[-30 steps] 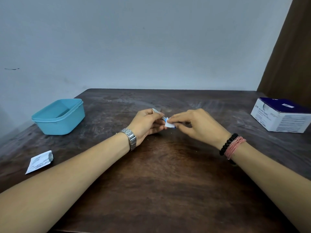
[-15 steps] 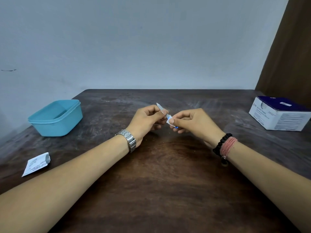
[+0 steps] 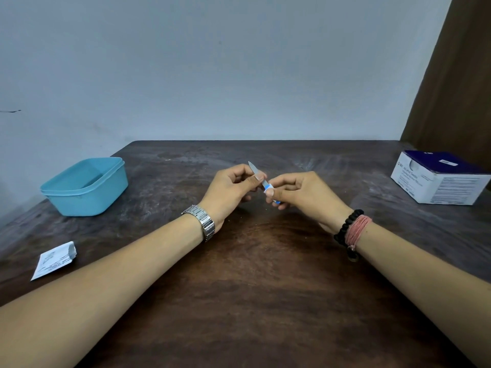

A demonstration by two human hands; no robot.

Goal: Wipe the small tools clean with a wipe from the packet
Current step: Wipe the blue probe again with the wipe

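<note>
A small tool (image 3: 255, 171) with a thin metal blade and a blue-and-white handle is held above the middle of the table, blade tip pointing up and away. My left hand (image 3: 231, 189) pinches the blade between thumb and forefinger. My right hand (image 3: 300, 195) pinches the handle end. A bit of white wipe (image 3: 266, 186) shows just above the right thumb; the rest is hidden by the fingers. A torn white wipe packet (image 3: 53, 261) lies flat on the table at the near left.
A teal plastic tub (image 3: 85, 187) stands at the left on the dark wooden table (image 3: 252, 288). A white and dark-blue carton (image 3: 438, 179) sits at the far right. A brown curtain (image 3: 457, 75) hangs behind it.
The blade has tilted up and now sticks out above my left thumb. The white wipe, spread between the hands a second ago, is mostly tucked under my right fingers around the handle.
</note>
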